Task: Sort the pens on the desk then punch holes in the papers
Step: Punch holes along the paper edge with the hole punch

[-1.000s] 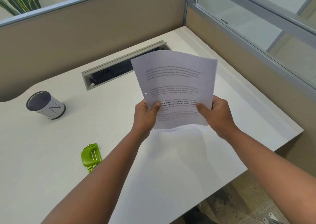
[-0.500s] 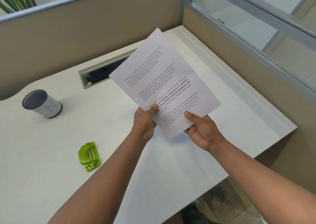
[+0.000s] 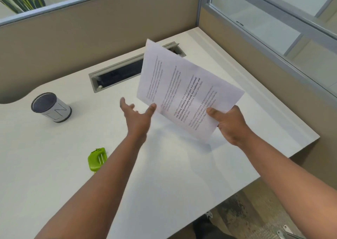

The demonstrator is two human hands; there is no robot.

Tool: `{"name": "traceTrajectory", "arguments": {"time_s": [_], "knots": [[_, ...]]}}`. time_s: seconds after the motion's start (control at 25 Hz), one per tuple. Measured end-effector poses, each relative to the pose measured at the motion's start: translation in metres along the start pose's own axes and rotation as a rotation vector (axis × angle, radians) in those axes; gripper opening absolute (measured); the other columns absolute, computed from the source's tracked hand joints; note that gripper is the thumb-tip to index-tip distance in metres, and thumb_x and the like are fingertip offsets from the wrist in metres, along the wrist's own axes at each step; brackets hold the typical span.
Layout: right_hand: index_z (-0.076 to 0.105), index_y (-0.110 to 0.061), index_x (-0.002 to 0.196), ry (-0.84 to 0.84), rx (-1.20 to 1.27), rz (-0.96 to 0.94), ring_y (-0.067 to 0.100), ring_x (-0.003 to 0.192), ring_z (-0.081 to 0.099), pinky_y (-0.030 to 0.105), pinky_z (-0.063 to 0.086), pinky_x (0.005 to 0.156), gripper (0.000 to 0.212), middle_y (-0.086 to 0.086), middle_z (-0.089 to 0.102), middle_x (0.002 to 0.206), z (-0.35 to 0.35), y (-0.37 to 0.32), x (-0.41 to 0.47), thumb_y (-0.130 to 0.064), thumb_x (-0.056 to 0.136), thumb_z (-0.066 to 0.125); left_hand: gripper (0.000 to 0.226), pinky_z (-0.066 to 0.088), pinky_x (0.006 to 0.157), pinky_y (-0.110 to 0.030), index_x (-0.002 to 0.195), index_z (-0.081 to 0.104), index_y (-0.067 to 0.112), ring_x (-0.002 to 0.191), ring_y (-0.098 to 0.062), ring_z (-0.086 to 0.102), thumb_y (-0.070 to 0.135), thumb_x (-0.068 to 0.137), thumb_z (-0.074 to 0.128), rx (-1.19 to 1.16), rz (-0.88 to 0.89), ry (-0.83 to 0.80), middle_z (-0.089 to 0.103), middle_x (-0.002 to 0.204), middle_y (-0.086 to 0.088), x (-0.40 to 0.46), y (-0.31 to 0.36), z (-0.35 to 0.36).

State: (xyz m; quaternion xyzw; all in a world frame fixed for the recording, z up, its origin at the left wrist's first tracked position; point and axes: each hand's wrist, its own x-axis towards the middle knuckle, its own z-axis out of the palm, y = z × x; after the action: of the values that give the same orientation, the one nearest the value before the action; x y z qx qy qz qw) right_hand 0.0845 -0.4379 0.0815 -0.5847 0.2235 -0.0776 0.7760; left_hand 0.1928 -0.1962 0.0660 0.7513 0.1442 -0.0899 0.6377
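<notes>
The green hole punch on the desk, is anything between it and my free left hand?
Nothing visible. The left hand is open above the bare desk, and the green hole punch lies nearer you, beside the left forearm. The right hand holds the papers off to the right.

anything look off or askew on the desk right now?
Nothing damaged or spilled. The paper is tilted in mid-air, pinched only by the right hand; the left hand is open beside it. The green hole punch lies unused near the left forearm.
</notes>
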Motion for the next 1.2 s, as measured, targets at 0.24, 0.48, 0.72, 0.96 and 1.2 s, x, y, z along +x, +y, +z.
{"name": "traceTrajectory", "arguments": {"time_s": [0.24,0.48,0.72,0.96,1.2], "knots": [[0.071,-0.027,0.114,-0.241,-0.245,-0.006,0.016,0.106,0.073,0.028,0.06,0.081,0.029,-0.003,0.077,0.116,-0.018,-0.015,0.002,-0.005,0.095,0.068,0.101,0.057,0.094,-0.042,0.148,0.026,0.031,0.121,-0.015,0.061,0.018,0.072,0.091,0.107,0.253,-0.302,0.058,0.137,0.0,0.026,0.035,-0.039],[0.072,-0.031,0.102,-0.109,-0.302,-0.078,0.009,0.099,0.074,0.026,0.06,0.081,0.023,-0.014,0.079,0.104,-0.016,-0.004,-0.002,-0.01,0.096,0.069,0.024,0.062,0.087,-0.037,0.109,0.071,0.026,0.091,-0.005,0.074,0.011,0.091,0.074,0.038,0.256,-0.254,0.078,0.101,0.019,0.02,0.017,-0.038],[0.07,-0.03,0.096,0.159,-0.326,-0.151,-0.001,0.089,0.073,0.019,0.06,0.077,0.013,-0.026,0.076,0.089,0.001,0.032,-0.014,-0.017,0.096,0.068,0.017,0.057,0.079,-0.023,0.096,0.073,0.029,0.087,-0.001,0.072,0.013,0.095,0.069,-0.073,0.278,-0.109,0.078,0.093,0.021,0.002,-0.013,-0.01],[0.063,-0.025,0.105,0.189,-0.416,-0.1,0.005,0.092,0.071,0.022,0.057,0.073,0.01,-0.019,0.071,0.095,0.009,0.056,-0.02,-0.021,0.097,0.061,0.023,0.05,0.068,-0.012,0.092,0.069,0.032,0.079,0.009,0.068,0.011,0.097,0.062,-0.047,0.209,-0.046,0.074,0.086,0.029,-0.012,-0.04,0.003],[0.065,-0.024,0.101,0.169,-0.462,-0.083,0.018,0.087,0.073,0.039,0.061,0.076,0.009,-0.015,0.072,0.088,0.007,0.054,-0.02,-0.019,0.098,0.059,0.022,0.049,0.065,-0.006,0.094,0.069,0.033,0.081,0.011,0.068,0.012,0.098,0.062,0.004,0.204,-0.087,0.074,0.087,0.031,-0.01,-0.041,0.001]]}}
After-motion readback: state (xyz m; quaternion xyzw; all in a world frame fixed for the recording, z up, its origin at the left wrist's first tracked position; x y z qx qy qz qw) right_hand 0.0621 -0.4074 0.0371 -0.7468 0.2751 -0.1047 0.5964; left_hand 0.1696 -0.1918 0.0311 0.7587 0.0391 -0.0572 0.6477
